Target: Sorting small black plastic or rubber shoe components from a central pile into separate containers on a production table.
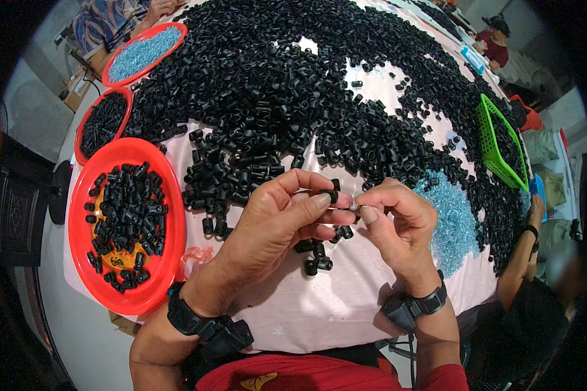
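Over the near part of the table, my left hand [277, 212] pinches a small black plastic cap [333, 193] between thumb and index finger. Its other fingers stretch toward the right hand. Close beside it, my right hand [398, 221] has thumb and index finger pressed together on a tiny clear piece [355, 206], which points toward the left fingertips. The clear piece is too small to name exactly. Just beneath the hands lie several loose black caps [317, 257] on the pale pink tablecloth [293, 313].
A large heap of black plastic caps [254, 85] covers most of the table. Small clear-blue pieces [447, 221] are piled at right. At left stand a red tray [176, 215] and two smaller red trays; a green basket [496, 156] is far right. Other people sit around the table.
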